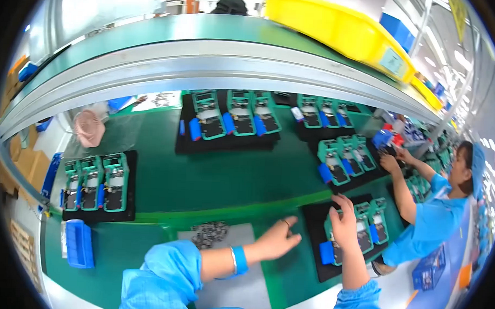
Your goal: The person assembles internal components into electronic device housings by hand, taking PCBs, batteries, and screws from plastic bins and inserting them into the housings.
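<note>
Saw green surface [203,175] | black mat [326,273] on its right | three green frames [363,229] on mat; guessed light, stiff, easy to break inside, best held by outer sides | left hand [276,241] spread, empty, near mat | right hand [344,226] loosely open over left frame, touch unclear

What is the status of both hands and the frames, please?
Left hand open over table. Right hand over black tray, contact unclear. Three green frames there; right hand partly hides one.
</note>
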{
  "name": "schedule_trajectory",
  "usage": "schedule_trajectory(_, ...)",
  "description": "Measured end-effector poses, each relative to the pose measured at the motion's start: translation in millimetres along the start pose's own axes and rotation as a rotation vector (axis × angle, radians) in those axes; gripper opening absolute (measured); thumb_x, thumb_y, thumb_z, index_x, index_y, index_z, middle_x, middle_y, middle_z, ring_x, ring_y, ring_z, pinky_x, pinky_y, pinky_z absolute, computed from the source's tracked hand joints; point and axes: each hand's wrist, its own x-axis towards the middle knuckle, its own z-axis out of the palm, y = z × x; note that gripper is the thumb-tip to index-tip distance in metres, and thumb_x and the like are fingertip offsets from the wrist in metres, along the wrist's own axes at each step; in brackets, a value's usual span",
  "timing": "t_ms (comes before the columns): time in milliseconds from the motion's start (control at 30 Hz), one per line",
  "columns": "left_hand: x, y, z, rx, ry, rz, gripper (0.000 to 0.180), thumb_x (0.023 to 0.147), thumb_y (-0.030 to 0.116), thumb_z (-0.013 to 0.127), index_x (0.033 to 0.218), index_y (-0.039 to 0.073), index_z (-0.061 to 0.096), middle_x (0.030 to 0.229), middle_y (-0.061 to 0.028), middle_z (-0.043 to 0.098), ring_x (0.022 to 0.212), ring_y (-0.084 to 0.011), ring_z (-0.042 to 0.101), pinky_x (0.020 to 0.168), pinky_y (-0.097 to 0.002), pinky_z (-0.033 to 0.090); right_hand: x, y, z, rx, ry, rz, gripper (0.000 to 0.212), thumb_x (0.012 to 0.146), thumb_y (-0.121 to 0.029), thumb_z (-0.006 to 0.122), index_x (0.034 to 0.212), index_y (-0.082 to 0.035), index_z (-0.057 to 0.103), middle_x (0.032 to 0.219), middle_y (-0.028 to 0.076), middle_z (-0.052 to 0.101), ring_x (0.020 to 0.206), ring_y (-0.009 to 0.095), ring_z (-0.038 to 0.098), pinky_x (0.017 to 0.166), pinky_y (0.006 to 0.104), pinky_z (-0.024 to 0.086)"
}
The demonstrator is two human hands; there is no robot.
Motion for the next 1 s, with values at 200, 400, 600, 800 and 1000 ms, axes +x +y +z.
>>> schedule_trajectory(200, 8.4, -27.6, -180.3, 0.248, 0.686, 0.087, 0.048, 0.088, 0.017, 0.067, 0.129, -0.006, 0.057, 0.128, -0.0254, 0.061, 0.117, -0.0369, 0.060, 0.103, -0.0424, 0.048, 142.4, -13.5, 134.9, -0.047, -0.196, -0.184, 0.045, 0.096, -0.020, 0.061, 0.136, 0.000, 0.055, 0.139, 0.024, 0.056, 0.133, 0.040, 0.050, 0.110, 0.0449, 0.043)
schedule_trajectory(400, 24.6, -72.7, -305.3, 0.263, 1.014, -0.226, 0.075, 0.090, 0.033, 0.072, 0.144, -0.009, 0.042, 0.144, -0.0284, 0.049, 0.134, -0.0380, 0.050, 0.112, -0.0435, 0.040, 240.6, 16.9, 211.3, -0.015, 0.101, 0.182, 0.057, 0.099, -0.033, 0.058, 0.142, 0.003, 0.048, 0.138, 0.028, 0.056, 0.129, 0.044, 0.053, 0.109, 0.0475, 0.042)
schedule_trajectory(600, 51.0, -77.6, -334.8, 0.079, 0.787, -0.205, 0.084, 0.090, 0.040, 0.072, 0.146, -0.013, 0.039, 0.144, -0.0288, 0.051, 0.134, -0.0332, 0.052, 0.111, -0.0390, 0.042, 289.1, 29.9, 239.8, 0.221, 0.023, 0.190, 0.065, 0.101, -0.046, 0.052, 0.140, 0.005, 0.051, 0.131, 0.028, 0.062, 0.125, 0.044, 0.057, 0.104, 0.0451, 0.046)
schedule_trajectory(800, 34.4, -72.9, -331.4, 0.245, 0.785, -0.315, 0.086, 0.087, 0.045, 0.072, 0.145, -0.012, 0.042, 0.142, -0.0292, 0.053, 0.132, -0.0371, 0.054, 0.110, -0.0396, 0.043, 242.7, -31.2, 250.4, -0.050, -0.025, 0.089, 0.061, 0.099, -0.044, 0.053, 0.138, 0.003, 0.054, 0.123, 0.028, 0.066, 0.116, 0.045, 0.062, 0.101, 0.0472, 0.048)
schedule_trajectory(1000, -25.3, -64.0, -297.8, 0.400, 0.826, -0.358, 0.082, 0.087, 0.042, 0.073, 0.143, -0.010, 0.043, 0.139, -0.0295, 0.055, 0.130, -0.0391, 0.055, 0.108, -0.0409, 0.044, 174.5, -32.1, 233.6, -0.033, 0.019, 0.118, 0.057, 0.099, -0.042, 0.056, 0.135, 0.002, 0.057, 0.123, 0.028, 0.066, 0.117, 0.044, 0.061, 0.101, 0.0473, 0.047)
